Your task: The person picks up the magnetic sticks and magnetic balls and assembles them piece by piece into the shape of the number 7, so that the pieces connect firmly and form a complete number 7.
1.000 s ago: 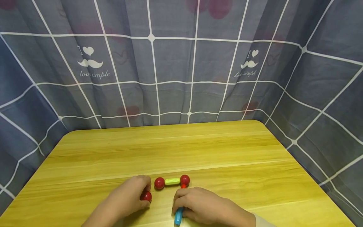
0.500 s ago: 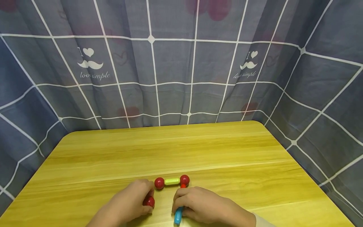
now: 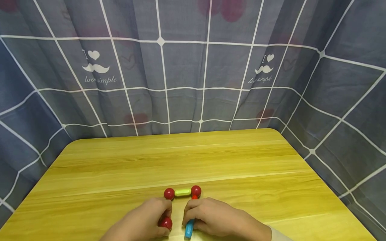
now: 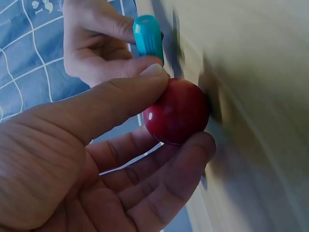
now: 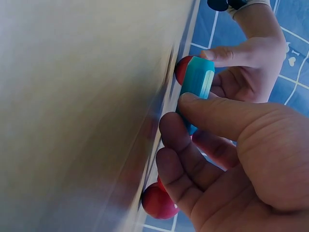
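Note:
A glossy red ball [image 3: 166, 223] is pinched between thumb and fingers of my left hand [image 3: 146, 219], low over the table at the front. To its right, my right hand [image 3: 215, 216] pinches a blue faceted stick [image 3: 189, 229] whose near end points toward me. Beyond those fingers a short red piece [image 3: 194, 197] meets a red ball [image 3: 196, 191]; how it joins the blue stick is hidden under the hand. A yellow-green stick [image 3: 183, 192] links that ball to another red ball [image 3: 169, 193], just beyond my left fingers.
The wooden table [image 3: 181, 157] has rounded far corners. A grey-blue curtain [image 3: 181, 73] with white grid lines hangs behind it and along both sides.
My left hand has moved to the right and nearer to me with its red ball, closing in on the blue stick. The right hand and linked pieces stay almost still.

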`<action>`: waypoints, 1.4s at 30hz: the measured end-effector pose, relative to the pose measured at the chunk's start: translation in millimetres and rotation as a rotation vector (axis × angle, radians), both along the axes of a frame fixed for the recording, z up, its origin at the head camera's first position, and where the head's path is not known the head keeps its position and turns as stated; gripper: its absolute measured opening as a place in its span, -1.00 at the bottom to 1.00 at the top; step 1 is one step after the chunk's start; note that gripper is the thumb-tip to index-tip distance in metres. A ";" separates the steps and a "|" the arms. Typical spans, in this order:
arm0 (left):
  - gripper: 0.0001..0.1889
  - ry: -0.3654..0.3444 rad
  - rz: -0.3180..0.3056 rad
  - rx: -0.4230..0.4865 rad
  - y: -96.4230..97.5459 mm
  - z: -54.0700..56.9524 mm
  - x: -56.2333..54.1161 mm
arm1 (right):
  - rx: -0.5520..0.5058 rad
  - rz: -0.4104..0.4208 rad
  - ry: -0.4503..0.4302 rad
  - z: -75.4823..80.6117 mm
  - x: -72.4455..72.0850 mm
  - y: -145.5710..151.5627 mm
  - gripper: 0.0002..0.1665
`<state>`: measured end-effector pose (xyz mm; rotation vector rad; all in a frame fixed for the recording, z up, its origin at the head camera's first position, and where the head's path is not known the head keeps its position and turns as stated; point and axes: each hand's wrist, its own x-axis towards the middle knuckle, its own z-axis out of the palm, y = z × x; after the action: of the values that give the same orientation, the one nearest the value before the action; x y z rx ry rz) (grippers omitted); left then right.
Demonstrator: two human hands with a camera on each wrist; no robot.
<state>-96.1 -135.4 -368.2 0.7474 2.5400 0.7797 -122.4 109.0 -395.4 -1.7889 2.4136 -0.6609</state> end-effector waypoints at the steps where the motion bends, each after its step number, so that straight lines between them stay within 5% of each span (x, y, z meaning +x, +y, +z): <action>1: -0.71 -0.011 0.001 0.000 1.8 0.2 0.9 | -0.001 0.001 -0.001 -0.3 -0.2 0.0 -0.90; 14: -0.75 -0.070 -0.075 0.043 16.9 -7.6 4.6 | 0.002 -0.011 0.026 -1.7 -0.5 -0.7 -0.88; 34: -0.70 0.012 -0.117 0.093 26.3 -16.0 8.3 | 0.016 -0.021 0.028 -2.0 -2.3 -1.0 -0.83; 42: -0.74 -0.052 -0.114 0.137 31.0 -13.7 13.0 | 0.039 -0.041 0.031 -0.1 -2.5 0.0 -0.95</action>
<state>-83.1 -104.4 -381.9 0.8949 2.3931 0.9292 -124.9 109.0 -395.5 -1.7527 2.4712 -0.5898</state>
